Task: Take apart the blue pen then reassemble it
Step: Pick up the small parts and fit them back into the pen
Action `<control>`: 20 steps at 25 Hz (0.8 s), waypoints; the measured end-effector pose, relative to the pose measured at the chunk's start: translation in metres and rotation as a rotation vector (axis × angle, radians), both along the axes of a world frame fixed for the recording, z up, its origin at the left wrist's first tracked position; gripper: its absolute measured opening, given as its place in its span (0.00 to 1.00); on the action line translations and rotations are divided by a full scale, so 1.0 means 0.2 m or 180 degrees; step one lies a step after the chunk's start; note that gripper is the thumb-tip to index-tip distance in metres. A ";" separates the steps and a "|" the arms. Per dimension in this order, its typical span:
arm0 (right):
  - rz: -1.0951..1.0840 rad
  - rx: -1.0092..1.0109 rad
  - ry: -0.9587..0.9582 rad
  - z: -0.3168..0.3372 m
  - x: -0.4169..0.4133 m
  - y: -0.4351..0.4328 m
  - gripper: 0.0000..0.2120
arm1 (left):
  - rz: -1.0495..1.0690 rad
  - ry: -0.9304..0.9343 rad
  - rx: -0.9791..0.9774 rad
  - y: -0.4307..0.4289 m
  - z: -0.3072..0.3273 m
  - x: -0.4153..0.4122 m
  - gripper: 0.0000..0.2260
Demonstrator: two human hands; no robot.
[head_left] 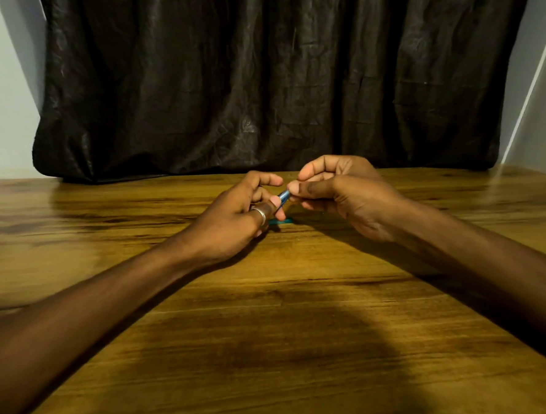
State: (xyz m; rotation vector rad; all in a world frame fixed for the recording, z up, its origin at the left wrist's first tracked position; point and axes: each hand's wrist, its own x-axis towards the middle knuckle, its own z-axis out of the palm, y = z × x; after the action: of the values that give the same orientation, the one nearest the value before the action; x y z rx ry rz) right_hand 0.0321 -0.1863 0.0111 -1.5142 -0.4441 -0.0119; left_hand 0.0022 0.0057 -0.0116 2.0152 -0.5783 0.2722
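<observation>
A short stretch of the blue pen shows between my two hands, a little above the wooden table. My left hand, with a silver ring on one finger, pinches the pen's lower left end. My right hand pinches its upper right end between thumb and fingers. Most of the pen is hidden inside the fingers. A small teal-blue part lies on the table just below the hands; whether it belongs to the pen I cannot tell.
A dark crinkled cloth hangs behind the table's far edge. Pale wall shows on both sides of it. Both my forearms rest across the table, left and right of the middle.
</observation>
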 end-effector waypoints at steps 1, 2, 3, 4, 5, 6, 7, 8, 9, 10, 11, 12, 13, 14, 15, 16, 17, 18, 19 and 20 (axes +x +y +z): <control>0.0020 -0.0009 0.0022 0.00 0.00 0.00 0.09 | -0.0021 -0.0017 -0.0012 0.00 0.00 0.00 0.13; 0.0046 -0.0012 0.0053 0.00 0.00 0.00 0.09 | -0.0040 -0.0031 -0.0018 0.01 -0.01 0.00 0.13; 0.0069 -0.0017 0.0079 0.00 0.00 -0.01 0.09 | -0.0053 -0.0037 -0.0014 0.01 -0.01 0.00 0.13; 0.0083 -0.0031 0.0095 0.00 0.00 -0.01 0.09 | -0.0060 -0.0037 0.0010 0.01 -0.01 0.01 0.13; 0.0092 -0.0053 0.0102 -0.01 0.00 -0.01 0.09 | -0.0054 -0.0033 0.0054 0.02 -0.01 0.01 0.14; 0.0104 -0.0082 0.0096 -0.01 0.00 0.00 0.09 | -0.0036 -0.0034 0.0101 0.02 -0.01 0.01 0.14; 0.0110 -0.0099 0.0077 -0.01 0.00 0.00 0.09 | -0.0012 -0.0046 0.0138 0.02 -0.01 0.02 0.13; 0.0087 -0.0095 0.0045 0.00 0.00 -0.01 0.08 | 0.0017 -0.0075 0.0159 0.03 -0.01 0.02 0.13; 0.0000 -0.0082 -0.0004 0.01 0.01 -0.01 0.07 | 0.0055 -0.0113 0.0175 0.03 -0.01 0.03 0.13; -0.0168 -0.0099 -0.0086 0.02 0.03 -0.03 0.05 | 0.0104 -0.0149 0.0199 0.04 -0.01 0.03 0.13; -0.0417 -0.0206 -0.0218 0.03 0.04 -0.06 0.03 | 0.0160 -0.0176 0.0238 0.04 -0.01 0.03 0.14; -0.0737 -0.0466 -0.0422 0.04 0.06 -0.09 0.02 | 0.0212 -0.0201 0.0290 0.05 -0.01 0.03 0.14; -0.1091 -0.0895 -0.0701 0.05 0.08 -0.13 0.01 | 0.0263 -0.0242 0.0355 0.05 -0.01 0.03 0.14; -0.1390 -0.1446 -0.1017 0.05 0.11 -0.16 0.01 | 0.0320 -0.0305 0.0440 0.06 -0.02 0.03 0.14; -0.1538 -0.2013 -0.1292 0.05 0.13 -0.19 0.01 | 0.0381 -0.0383 0.0546 0.06 -0.02 0.03 0.13; -0.1531 -0.2509 -0.1482 0.04 0.13 -0.20 0.01 | 0.0434 -0.0462 0.0650 0.06 -0.02 0.03 0.12; -0.1431 -0.2869 -0.1579 0.04 0.14 -0.21 0.02 | 0.0471 -0.0529 0.0733 0.06 -0.02 0.03 0.11; -0.1294 -0.3078 -0.1591 0.04 0.14 -0.21 0.02 | 0.0499 -0.0579 0.0794 0.06 -0.02 0.03 0.11; -0.1148 -0.3181 -0.1551 0.04 0.13 -0.21 0.02 | 0.0530 -0.0611 0.0841 0.07 -0.02 0.03 0.10; -0.1005 -0.3242 -0.1507 0.03 0.13 -0.21 0.02 | 0.0567 -0.0632 0.0878 0.07 -0.03 0.03 0.10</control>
State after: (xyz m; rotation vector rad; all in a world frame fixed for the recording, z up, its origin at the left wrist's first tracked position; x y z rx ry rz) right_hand 0.0583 -0.2281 0.0176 -2.5946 -0.6245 -0.4595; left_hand 0.0084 0.0193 -0.0166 2.3280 -0.5849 0.5293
